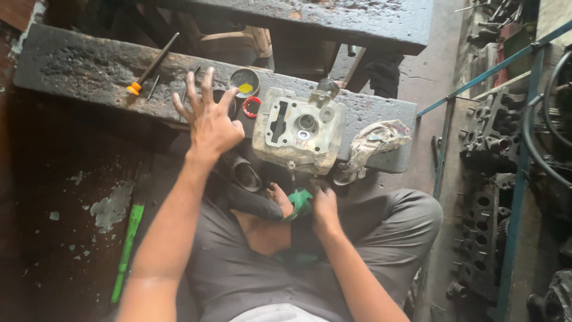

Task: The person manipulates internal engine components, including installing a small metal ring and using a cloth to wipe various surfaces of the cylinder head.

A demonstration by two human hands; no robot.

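Note:
A pale grey engine cylinder head (300, 129) lies on a dark, greasy wooden bench (89, 71) in front of me. My left hand (208, 117) hovers over the bench just left of it, fingers spread, holding nothing. Beneath the cylinder head's near edge, my right hand (323, 204) grips something thin under the head, with a green strap or cloth (300, 201) beside the fingers. A small round tin with yellow paste (244, 81) and a red ring (251, 107) sit beyond my left hand.
An orange-handled screwdriver (150, 67) and small rods lie on the bench at left. A dirty rag (375, 141) rests right of the head. A green-handled tool (128, 250) lies on the floor. Engine blocks (494, 179) and a blue metal frame (517, 197) crowd the right side.

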